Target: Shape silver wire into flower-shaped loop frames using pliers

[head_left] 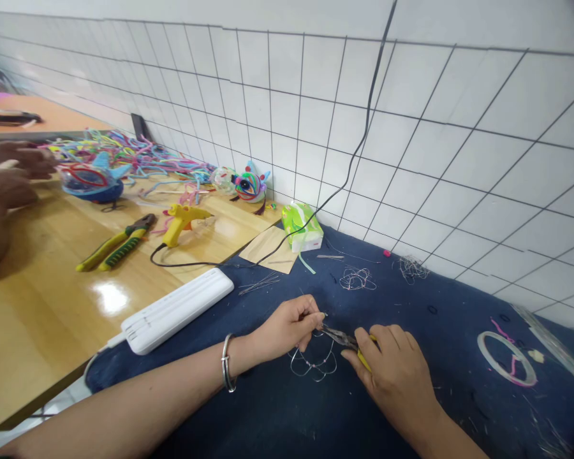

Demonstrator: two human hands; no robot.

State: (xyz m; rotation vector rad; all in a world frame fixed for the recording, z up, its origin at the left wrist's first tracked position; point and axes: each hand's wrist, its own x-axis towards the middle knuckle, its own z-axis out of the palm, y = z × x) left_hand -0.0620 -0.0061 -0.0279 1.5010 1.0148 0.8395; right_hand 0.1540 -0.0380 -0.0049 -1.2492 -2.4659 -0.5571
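Observation:
My left hand (pixel 287 325) is closed, its thumb and fingertips pinching a thin wire frame (pixel 312 366) bent into petal-like loops with small beads at the joints. The loops hang below the fingers, over the dark blue cloth. Wrapped round the yellow handles of long-nose pliers (pixel 337 336) is my right hand (pixel 395 370). The jaws of the pliers point left and meet the wire at my left fingertips. Whether they clamp it is too small to tell.
A white power strip (pixel 179 310) lies to the left. Beyond it are a yellow glue gun (pixel 179 223), yellow-green pliers (pixel 119 242) and another person's hands (pixel 9 172). A tissue pack (pixel 301 226), wire loops (pixel 358 278), tangled wire (pixel 412 269) and a white ring (pixel 483 347) lie around.

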